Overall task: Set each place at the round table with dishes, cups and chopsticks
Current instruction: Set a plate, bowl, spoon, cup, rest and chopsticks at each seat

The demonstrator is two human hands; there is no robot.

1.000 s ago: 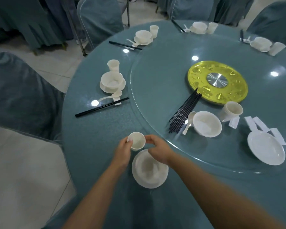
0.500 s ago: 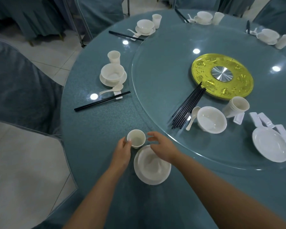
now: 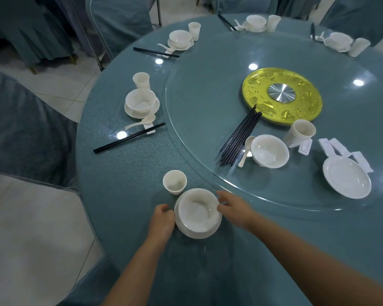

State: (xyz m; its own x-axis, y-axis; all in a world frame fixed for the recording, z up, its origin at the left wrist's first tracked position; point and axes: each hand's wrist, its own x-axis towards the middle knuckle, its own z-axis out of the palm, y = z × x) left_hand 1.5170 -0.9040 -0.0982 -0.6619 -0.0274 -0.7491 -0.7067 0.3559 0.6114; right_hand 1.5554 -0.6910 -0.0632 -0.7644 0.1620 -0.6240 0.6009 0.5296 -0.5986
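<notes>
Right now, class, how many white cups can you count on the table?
6: nearest place, left place, far-left place, top place, far-right place, and one tipped on the glass turntable, possibly a stack hiding more.

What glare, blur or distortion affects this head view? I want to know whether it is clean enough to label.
Head view: bright ceiling-light reflections dot the round glass turntable and the blue-green round table, one beside the pair of black chopsticks; wide-angle bending curves the table rim and chairs; the white bowl on its plate and both hands look slightly soft; lighting is dim and bluish.
</notes>
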